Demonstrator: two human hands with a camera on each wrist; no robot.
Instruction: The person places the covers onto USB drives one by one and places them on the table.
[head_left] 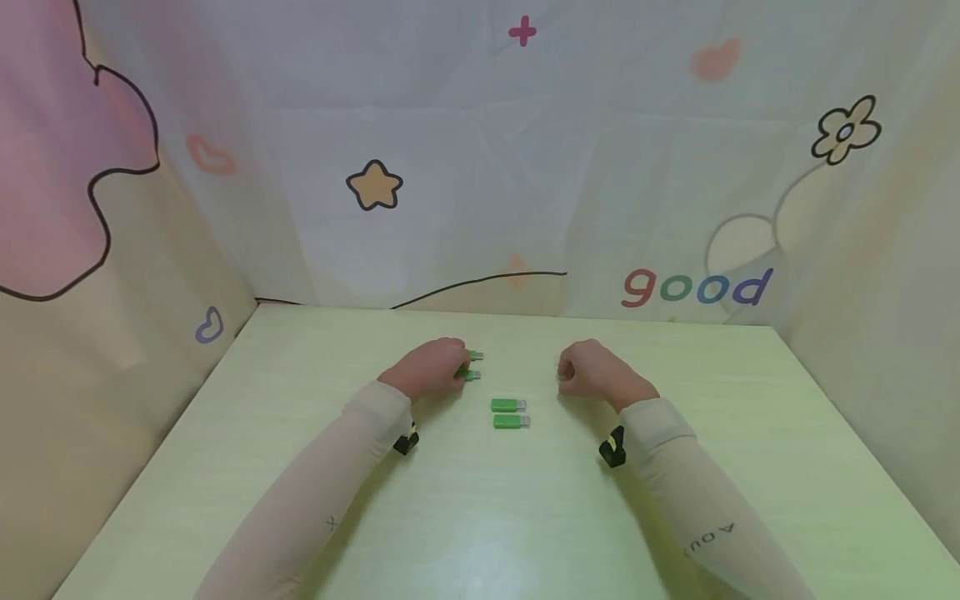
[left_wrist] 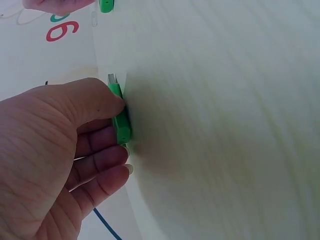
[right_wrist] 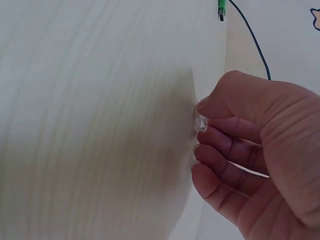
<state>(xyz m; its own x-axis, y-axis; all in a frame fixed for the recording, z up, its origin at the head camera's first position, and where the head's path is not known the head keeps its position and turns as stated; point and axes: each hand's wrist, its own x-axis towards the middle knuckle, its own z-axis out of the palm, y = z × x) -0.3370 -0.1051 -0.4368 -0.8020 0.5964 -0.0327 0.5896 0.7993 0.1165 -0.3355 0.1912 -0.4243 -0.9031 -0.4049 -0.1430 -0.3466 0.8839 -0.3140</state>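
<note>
My left hand [head_left: 435, 367] pinches a green USB stick [left_wrist: 121, 117] between thumb and fingers, low over the table, its metal plug pointing right in the head view. Just beyond it lies another green USB stick [head_left: 476, 356], partly hidden by the fingers. Over to the right, my right hand [head_left: 596, 371] holds a small clear plastic cap [right_wrist: 201, 122] between thumb and fingertips, close to the tabletop. Between the hands and nearer to me, two more green USB sticks [head_left: 508, 406] lie side by side, plugs to the right.
The pale wooden table [head_left: 480, 517] ends at a printed curtain [head_left: 465, 225] at the back, and cloth hangs at both sides. A small clear piece [left_wrist: 94, 19] shows near the top of the left wrist view. Each wrist wears a black camera mount [head_left: 613, 447].
</note>
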